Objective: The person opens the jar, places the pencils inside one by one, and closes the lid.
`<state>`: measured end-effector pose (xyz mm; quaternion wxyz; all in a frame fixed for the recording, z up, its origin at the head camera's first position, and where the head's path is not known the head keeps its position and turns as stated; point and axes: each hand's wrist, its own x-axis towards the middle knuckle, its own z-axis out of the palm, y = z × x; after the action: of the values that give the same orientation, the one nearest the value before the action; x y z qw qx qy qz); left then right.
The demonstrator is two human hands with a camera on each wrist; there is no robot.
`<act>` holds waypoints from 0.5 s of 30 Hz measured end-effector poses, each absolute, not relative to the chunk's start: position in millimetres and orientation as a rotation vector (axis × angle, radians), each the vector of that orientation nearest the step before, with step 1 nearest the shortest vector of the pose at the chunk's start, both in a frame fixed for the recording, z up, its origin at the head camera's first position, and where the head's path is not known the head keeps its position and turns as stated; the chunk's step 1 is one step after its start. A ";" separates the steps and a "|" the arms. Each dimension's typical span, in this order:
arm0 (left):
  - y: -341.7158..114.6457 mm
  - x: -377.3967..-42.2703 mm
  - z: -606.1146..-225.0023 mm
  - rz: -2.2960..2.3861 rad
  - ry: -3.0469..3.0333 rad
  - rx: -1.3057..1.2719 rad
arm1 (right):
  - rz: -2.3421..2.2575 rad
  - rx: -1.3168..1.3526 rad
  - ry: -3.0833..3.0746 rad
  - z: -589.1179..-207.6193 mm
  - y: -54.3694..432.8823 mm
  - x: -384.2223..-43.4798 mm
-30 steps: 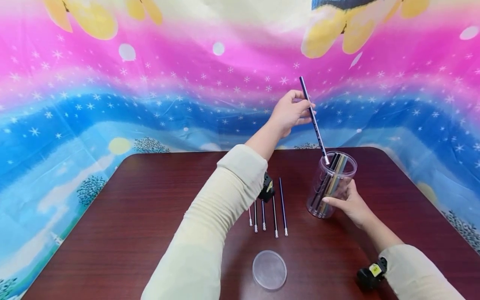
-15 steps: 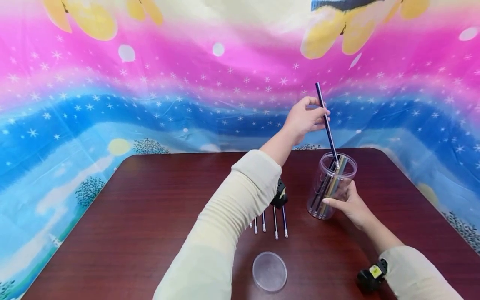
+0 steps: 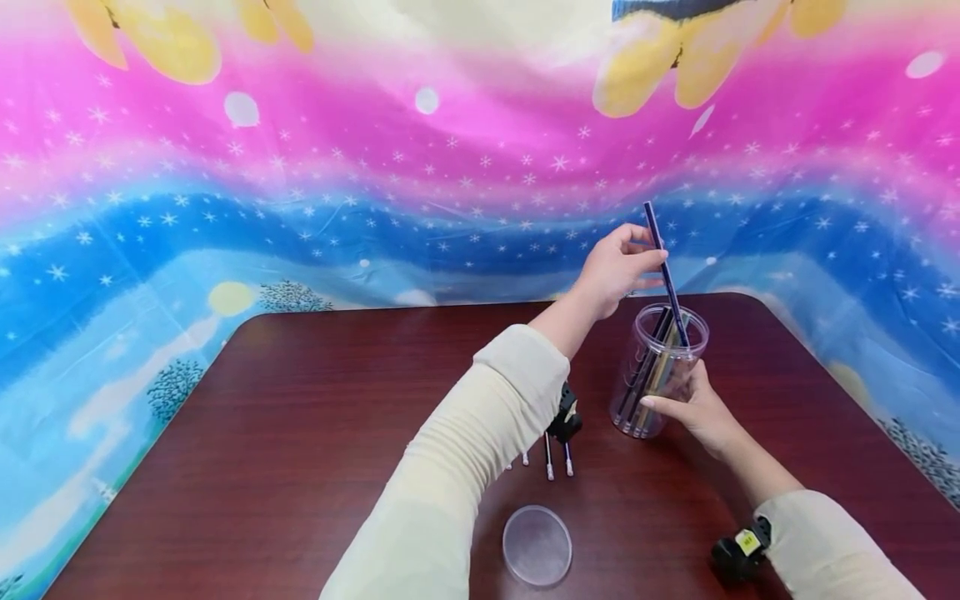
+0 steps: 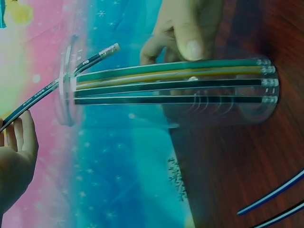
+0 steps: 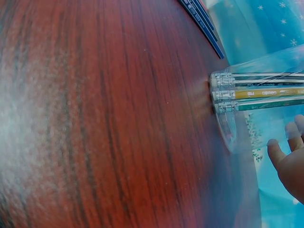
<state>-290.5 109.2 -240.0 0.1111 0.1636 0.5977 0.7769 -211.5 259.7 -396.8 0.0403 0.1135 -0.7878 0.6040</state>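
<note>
My left hand (image 3: 618, 268) pinches a dark pencil (image 3: 670, 287) near its upper end, above a clear plastic jar (image 3: 624, 398). The pencil slants down through the jar's mouth, and in the left wrist view its eraser end is inside the rim. Thumb and fingers of my right hand (image 3: 708, 417) grip the upright jar from the right, at its lower half. Several pencils (image 4: 166, 99) stand in the jar, eraser ends down; green, yellow and dark ones show in the left wrist view.
On the table (image 3: 337, 400) left of the jar lie several pencils (image 3: 549, 462), partly hidden by my left sleeve (image 3: 480, 433) and its wrist camera. A round clear lid (image 3: 537, 546) lies near the front. A patterned cloth (image 3: 375, 167) hangs behind the table.
My left hand has moved right and then down, lowering the pencil from the rim into the jar's mouth. The right hand keeps its grip on the jar.
</note>
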 end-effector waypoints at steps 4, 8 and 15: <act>110.4 -290.9 -248.7 2.297 1.716 0.519 | 1.863 0.385 -2.376 -397.3 259.7 -211.9; 110.2 -290.6 -256.3 2.300 1.687 0.568 | 1.890 0.399 -2.351 -396.5 259.0 -211.2; 106.0 -287.1 -267.4 2.291 1.681 0.670 | 1.870 0.351 -2.393 -394.6 257.6 -210.1</act>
<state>-287.1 106.0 -267.4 0.1109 0.2280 0.5723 0.7798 -210.1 257.6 -394.6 0.0420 0.1148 -0.7820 0.6111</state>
